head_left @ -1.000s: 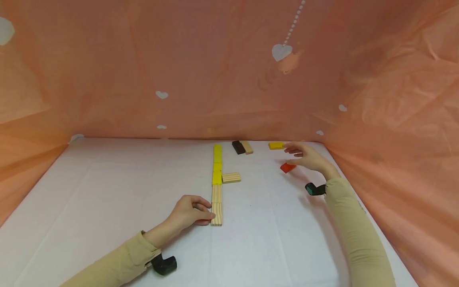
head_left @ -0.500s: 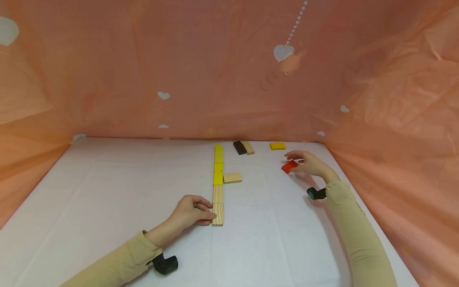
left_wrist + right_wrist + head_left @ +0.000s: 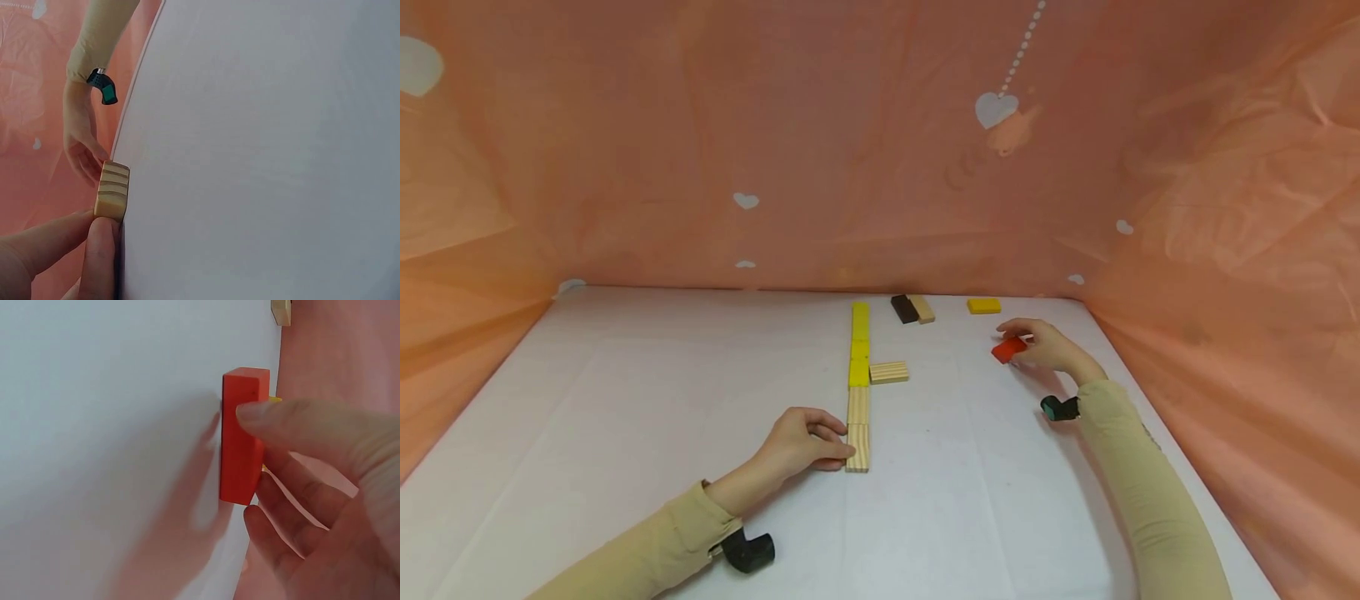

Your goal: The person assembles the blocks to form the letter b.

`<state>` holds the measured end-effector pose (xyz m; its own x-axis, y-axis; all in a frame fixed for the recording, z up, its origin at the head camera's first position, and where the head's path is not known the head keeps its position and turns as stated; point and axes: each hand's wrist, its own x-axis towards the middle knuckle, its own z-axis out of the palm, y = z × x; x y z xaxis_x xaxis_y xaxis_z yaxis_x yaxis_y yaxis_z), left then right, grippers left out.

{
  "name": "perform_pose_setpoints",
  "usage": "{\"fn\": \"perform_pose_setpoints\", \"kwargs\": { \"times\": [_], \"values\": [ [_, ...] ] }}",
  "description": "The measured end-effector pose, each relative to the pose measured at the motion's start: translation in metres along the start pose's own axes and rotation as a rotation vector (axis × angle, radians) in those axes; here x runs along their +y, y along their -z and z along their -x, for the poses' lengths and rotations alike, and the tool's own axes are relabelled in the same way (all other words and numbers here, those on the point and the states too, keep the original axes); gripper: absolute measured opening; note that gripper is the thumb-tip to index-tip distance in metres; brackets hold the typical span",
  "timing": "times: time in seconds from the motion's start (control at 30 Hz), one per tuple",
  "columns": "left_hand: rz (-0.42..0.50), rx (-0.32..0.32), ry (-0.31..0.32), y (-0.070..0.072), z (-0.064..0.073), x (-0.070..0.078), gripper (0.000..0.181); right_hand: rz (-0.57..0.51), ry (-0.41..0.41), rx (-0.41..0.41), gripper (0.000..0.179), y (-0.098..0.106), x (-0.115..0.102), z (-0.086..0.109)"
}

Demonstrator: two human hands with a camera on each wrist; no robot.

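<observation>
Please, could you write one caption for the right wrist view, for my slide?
The right hand holds a red block, thumb on one face, with a shadow across the white tabletop.

The thumb of the right hand (image 3: 1051, 348) covers part of the red block (image 3: 240, 456), and whether an index fingertip meets the block's far side is hard to tell. In the right wrist view, only slivers of a yellow block (image 3: 275, 399) show behind it, and the top edge crops a pale block (image 3: 282, 312). In the left wrist view, the end wooden block (image 3: 112, 187) hides the row beyond, and the left hand (image 3: 801, 442) runs out of frame.
</observation>
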<state>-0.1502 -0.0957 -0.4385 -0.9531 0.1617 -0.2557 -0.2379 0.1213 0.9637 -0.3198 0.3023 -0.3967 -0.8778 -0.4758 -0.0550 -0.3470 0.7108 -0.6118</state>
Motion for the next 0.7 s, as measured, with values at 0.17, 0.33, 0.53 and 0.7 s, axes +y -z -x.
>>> {"fn": "perform_pose_setpoints", "kwargs": {
  "times": [0.17,0.33,0.53,0.7],
  "values": [
    [0.010,-0.011,0.002,0.0012,0.0009,0.0022,0.030,0.025,-0.020,0.011,0.044,-0.0005,-0.0002,-0.0010],
    [0.026,-0.020,0.001,0.0015,0.0007,0.0021,0.030,0.046,-0.046,0.023,0.043,-0.0024,0.0001,-0.0012],
    [0.016,-0.021,0.002,0.0015,-0.0002,0.0012,0.030,0.068,-0.080,0.023,0.041,-0.0045,-0.0002,0.0002],
    [0.018,-0.026,-0.003,0.0014,-0.0005,0.0002,0.030,0.067,-0.099,0.020,0.035,-0.0054,-0.0007,0.0008]
  ]
}}
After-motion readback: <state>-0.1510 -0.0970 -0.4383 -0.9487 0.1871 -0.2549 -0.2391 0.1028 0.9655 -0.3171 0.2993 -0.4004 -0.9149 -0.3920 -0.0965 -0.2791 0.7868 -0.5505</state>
